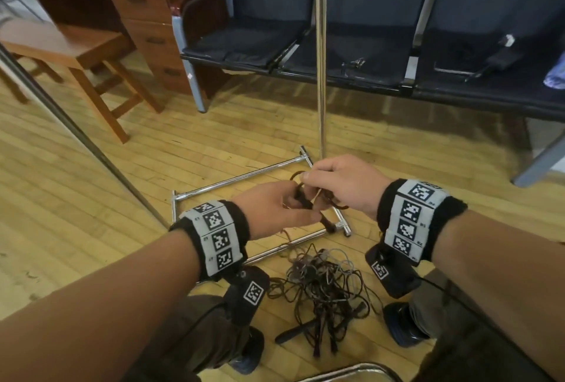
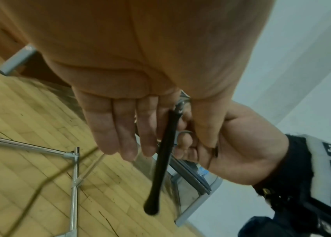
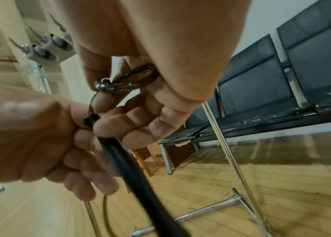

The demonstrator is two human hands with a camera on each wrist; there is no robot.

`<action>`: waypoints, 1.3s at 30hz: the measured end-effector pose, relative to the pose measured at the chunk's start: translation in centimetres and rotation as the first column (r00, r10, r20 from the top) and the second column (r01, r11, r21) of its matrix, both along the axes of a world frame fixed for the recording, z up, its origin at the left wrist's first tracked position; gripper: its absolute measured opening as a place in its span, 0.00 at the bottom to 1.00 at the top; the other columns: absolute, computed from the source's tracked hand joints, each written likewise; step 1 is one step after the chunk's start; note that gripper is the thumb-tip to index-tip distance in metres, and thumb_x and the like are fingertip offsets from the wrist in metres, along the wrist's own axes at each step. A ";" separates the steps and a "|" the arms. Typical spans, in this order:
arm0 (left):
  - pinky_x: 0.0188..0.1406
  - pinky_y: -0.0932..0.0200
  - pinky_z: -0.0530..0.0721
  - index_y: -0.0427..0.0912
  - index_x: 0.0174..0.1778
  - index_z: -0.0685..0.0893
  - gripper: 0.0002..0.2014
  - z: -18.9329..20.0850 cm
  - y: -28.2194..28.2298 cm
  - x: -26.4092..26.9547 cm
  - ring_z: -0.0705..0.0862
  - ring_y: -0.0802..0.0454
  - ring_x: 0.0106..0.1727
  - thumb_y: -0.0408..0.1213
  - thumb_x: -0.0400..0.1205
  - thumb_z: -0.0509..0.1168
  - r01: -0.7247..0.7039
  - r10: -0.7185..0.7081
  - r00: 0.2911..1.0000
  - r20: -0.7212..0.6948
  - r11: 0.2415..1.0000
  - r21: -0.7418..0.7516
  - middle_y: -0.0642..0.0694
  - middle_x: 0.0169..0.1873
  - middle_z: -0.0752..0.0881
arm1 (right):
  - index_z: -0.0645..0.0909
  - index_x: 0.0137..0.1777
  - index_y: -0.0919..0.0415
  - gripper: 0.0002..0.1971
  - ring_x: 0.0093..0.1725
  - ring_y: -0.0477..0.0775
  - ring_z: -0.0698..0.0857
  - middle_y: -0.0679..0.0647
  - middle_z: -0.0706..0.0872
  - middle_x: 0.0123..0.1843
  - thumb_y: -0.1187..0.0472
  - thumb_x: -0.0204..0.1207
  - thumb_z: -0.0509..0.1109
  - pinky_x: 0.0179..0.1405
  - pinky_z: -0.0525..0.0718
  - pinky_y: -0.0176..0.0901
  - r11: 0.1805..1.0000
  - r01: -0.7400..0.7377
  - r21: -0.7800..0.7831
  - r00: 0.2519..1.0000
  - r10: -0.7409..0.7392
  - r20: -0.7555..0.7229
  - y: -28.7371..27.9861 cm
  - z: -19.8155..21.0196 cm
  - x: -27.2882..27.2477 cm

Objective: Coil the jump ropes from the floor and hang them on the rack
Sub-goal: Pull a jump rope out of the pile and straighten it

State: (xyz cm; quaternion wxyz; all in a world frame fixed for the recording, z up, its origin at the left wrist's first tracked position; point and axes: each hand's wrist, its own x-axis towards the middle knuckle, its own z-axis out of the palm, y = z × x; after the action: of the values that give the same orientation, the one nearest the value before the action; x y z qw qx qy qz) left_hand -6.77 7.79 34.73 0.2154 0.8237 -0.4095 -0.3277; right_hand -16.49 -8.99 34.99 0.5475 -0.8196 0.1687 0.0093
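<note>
Both hands meet in front of me over the rack's chrome base. My left hand grips the black handle of a dark brown jump rope between thumb and fingers. My right hand pinches small loops of that rope beside a metal ring, just above the handle. A tangled pile of several more ropes with black handles lies on the wooden floor between my feet. The rack's upright pole rises behind the hands, and its grey hooks show in the right wrist view.
A row of black bench seats stands behind the rack. A wooden chair and a wooden drawer unit are at the back left. A slanted metal bar crosses the left side. A curved metal edge sits at the bottom.
</note>
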 end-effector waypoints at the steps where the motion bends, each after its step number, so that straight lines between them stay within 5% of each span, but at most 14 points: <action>1: 0.65 0.46 0.86 0.56 0.64 0.85 0.19 0.0 -0.3 -0.2 0.88 0.56 0.58 0.61 0.82 0.73 -0.015 0.015 1.000 0.007 1.000 -0.015 0.58 0.56 0.91 | 0.90 0.43 0.65 0.16 0.33 0.49 0.90 0.54 0.92 0.38 0.52 0.84 0.71 0.35 0.89 0.39 0.998 0.018 0.062 1.000 -0.019 0.017 0.0 0.2 -0.2; 6: 0.60 0.37 0.90 0.54 0.49 0.87 0.02 -0.7 -0.8 0.0 0.91 0.47 0.49 0.44 0.85 0.73 -0.140 0.131 0.989 -0.069 0.979 -0.146 0.49 0.46 0.92 | 0.93 0.48 0.62 0.14 0.37 0.53 0.90 0.60 0.94 0.46 0.53 0.85 0.71 0.41 0.90 0.43 0.978 0.080 0.193 0.995 -0.091 0.051 -0.7 0.5 -0.9; 9: 0.62 0.37 0.91 0.47 0.47 0.87 0.04 -0.8 -0.6 0.9 0.93 0.44 0.49 0.35 0.86 0.70 -0.250 0.205 0.953 -0.221 0.948 -0.196 0.43 0.45 0.95 | 0.92 0.48 0.64 0.14 0.37 0.52 0.90 0.58 0.93 0.42 0.54 0.86 0.70 0.36 0.88 0.36 0.974 0.139 0.180 0.988 -0.150 0.046 -1.4 0.2 -1.2; 11: 0.59 0.40 0.93 0.44 0.47 0.86 0.06 -0.5 -0.2 1.4 0.93 0.45 0.45 0.32 0.88 0.67 -0.341 0.255 0.912 -0.321 0.907 -0.248 0.44 0.41 0.95 | 0.91 0.48 0.68 0.14 0.36 0.53 0.88 0.59 0.91 0.39 0.57 0.85 0.70 0.41 0.88 0.45 0.965 0.187 0.186 0.981 -0.192 0.013 -2.0 -0.1 -1.2; 14: 0.36 0.54 0.88 0.42 0.48 0.85 0.06 0.7 0.3 2.0 0.87 0.48 0.36 0.35 0.90 0.65 -0.371 0.198 0.871 -0.450 0.865 -0.338 0.46 0.36 0.88 | 0.89 0.51 0.68 0.13 0.40 0.54 0.86 0.58 0.89 0.42 0.57 0.83 0.71 0.52 0.89 0.60 0.977 0.208 0.041 0.977 -0.205 -0.060 -2.2 -0.6 -1.3; 17: 0.27 0.61 0.79 0.45 0.47 0.85 0.09 2.1 0.5 2.1 0.79 0.51 0.30 0.44 0.90 0.66 -0.324 0.067 0.831 -0.552 0.866 -0.381 0.47 0.33 0.82 | 0.81 0.67 0.54 0.16 0.60 0.51 0.85 0.50 0.86 0.62 0.53 0.80 0.72 0.61 0.86 0.53 0.962 0.112 -0.248 0.983 -0.144 -0.112 -1.5 -0.3 -1.4; 20: 0.27 0.61 0.78 0.46 0.44 0.85 0.14 2.7 0.2 1.5 0.76 0.52 0.29 0.49 0.91 0.65 -0.271 0.027 0.848 -0.529 0.880 -0.391 0.48 0.32 0.79 | 0.78 0.76 0.49 0.22 0.73 0.46 0.81 0.46 0.84 0.74 0.62 0.82 0.67 0.73 0.77 0.48 0.999 -0.013 -0.053 1.000 0.014 0.026 -0.2 0.8 -1.0; 23: 0.23 0.60 0.76 0.44 0.41 0.84 0.17 3.1 -0.2 1.3 0.74 0.51 0.26 0.49 0.91 0.62 -0.347 0.052 0.804 -0.592 0.850 -0.397 0.47 0.29 0.77 | 0.84 0.61 0.65 0.11 0.50 0.55 0.90 0.61 0.91 0.49 0.65 0.88 0.62 0.66 0.87 0.56 0.951 -0.100 0.293 0.991 0.070 0.113 1.2 1.9 -0.8; 26: 0.20 0.62 0.72 0.43 0.39 0.83 0.19 3.9 0.0 2.1 0.72 0.54 0.24 0.48 0.93 0.60 -0.484 0.071 0.692 -0.718 0.783 -0.389 0.48 0.27 0.76 | 0.81 0.55 0.73 0.15 0.28 0.55 0.80 0.56 0.74 0.30 0.59 0.91 0.61 0.48 0.88 0.65 0.957 -0.123 0.264 0.989 0.096 0.113 1.7 1.8 -0.9; 30: 0.19 0.63 0.72 0.43 0.41 0.83 0.18 4.4 0.2 3.1 0.70 0.56 0.23 0.47 0.93 0.60 -0.590 0.013 0.579 -0.816 0.697 -0.408 0.50 0.28 0.74 | 0.80 0.53 0.70 0.15 0.23 0.52 0.68 0.52 0.66 0.29 0.58 0.92 0.59 0.37 0.90 0.56 0.971 -0.141 0.193 0.988 0.125 0.094 1.4 1.7 -0.5; 36: 0.19 0.64 0.72 0.47 0.36 0.80 0.19 5.0 0.7 4.3 0.69 0.58 0.22 0.52 0.91 0.63 -0.723 -0.037 0.455 -0.890 0.568 -0.393 0.54 0.26 0.71 | 0.80 0.48 0.63 0.20 0.22 0.48 0.70 0.52 0.74 0.31 0.49 0.92 0.56 0.26 0.78 0.47 0.991 -0.127 -0.043 0.990 0.125 -0.065 0.3 1.2 -0.8; 39: 0.20 0.64 0.70 0.49 0.34 0.79 0.20 6.5 1.8 5.6 0.70 0.59 0.23 0.53 0.90 0.65 -0.846 -0.052 0.346 -0.937 0.414 -0.336 0.56 0.26 0.71 | 0.79 0.48 0.64 0.20 0.24 0.49 0.70 0.49 0.72 0.28 0.49 0.92 0.56 0.26 0.78 0.47 0.988 -0.139 -0.068 0.989 0.134 -0.067 -0.4 1.7 -1.6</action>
State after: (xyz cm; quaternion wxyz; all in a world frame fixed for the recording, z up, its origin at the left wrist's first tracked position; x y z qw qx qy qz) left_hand -1.15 9.58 41.22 0.8197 0.4214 -0.0828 -0.3790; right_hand -18.12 -9.39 36.67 0.5102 -0.8477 0.1293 0.0663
